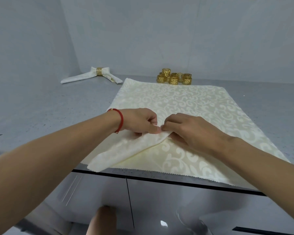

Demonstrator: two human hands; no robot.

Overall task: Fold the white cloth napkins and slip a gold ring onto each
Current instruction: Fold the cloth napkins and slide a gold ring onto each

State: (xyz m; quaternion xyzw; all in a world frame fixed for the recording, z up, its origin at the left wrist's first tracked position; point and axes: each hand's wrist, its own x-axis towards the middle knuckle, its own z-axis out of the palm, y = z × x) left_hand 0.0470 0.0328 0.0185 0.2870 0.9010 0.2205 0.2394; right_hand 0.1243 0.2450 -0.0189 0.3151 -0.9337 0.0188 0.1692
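Both hands meet at the middle of the view over a large cream napkin (176, 102) with a scroll pattern, spread flat on a grey counter (49, 112). The left hand (139, 121), with a red bracelet (120, 120) at the wrist, has its fingers curled in and pinches the tip of a folded-over corner of the napkin between thumb and forefinger. The right hand (192, 131) comes in from 4 o'clock, touching the left at the fingertips; its thumb and forefinger pinch the same tip, while its other fingers lie tucked under the fold against the cloth below. The raised corner runs from the near left edge, at about 7 o'clock, up to the pinch, so a triangular flap lies over the napkin's lower left part. The rest of the cloth is flat, its near edge just at the counter's front lip. At 12 o'clock from the hands, just beyond the napkin's far edge, stands a cluster of gold rings (174, 78), some stacked on others. At 10 o'clock, well apart from the hands and near the wall, lies a finished napkin (85, 76) with a gold ring round its middle and its two ends splayed out. The counter is speckled grey and meets plain pale walls (143, 31) at a corner on the left. Below the front lip are glossy grey cabinet doors (176, 206).
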